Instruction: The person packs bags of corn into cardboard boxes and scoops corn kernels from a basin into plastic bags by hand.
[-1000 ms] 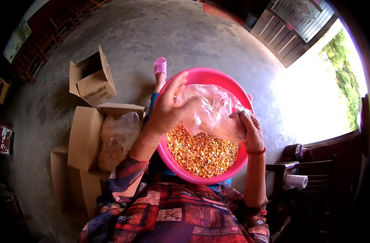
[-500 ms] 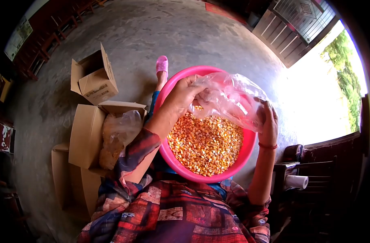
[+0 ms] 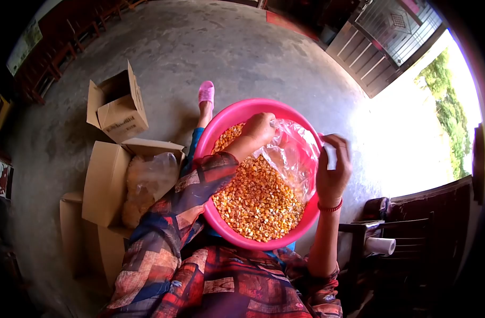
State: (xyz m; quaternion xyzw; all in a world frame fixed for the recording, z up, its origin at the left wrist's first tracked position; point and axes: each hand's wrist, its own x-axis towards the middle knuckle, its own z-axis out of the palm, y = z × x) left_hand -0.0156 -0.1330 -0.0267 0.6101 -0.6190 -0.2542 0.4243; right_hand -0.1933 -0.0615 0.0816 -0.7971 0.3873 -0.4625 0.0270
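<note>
A pink plastic basin [image 3: 227,120] full of yellow-orange corn kernels [image 3: 255,199] rests on my lap. A clear plastic bag [image 3: 290,159] lies slack inside it, over the kernels and against the right wall. My left hand [image 3: 257,130], closed, grips the upper edge of the bag above the kernels. At the basin's right rim my right hand [image 3: 333,168] is bent into a pinch, thumb and fingertips meeting by the bag's right edge. Those fingertips partly hide what is between them.
Open cardboard boxes [image 3: 102,183] stand on the floor to my left, one holding a filled clear bag [image 3: 147,185]. Another open carton [image 3: 118,108] is beyond. To my right are a dark wooden chair [image 3: 407,228], a white paper roll [image 3: 380,246] and an open door [image 3: 377,50].
The bag has come down from above the basin into it. My left hand has moved lower over the kernels, and my right hand has shifted slightly left at the rim.
</note>
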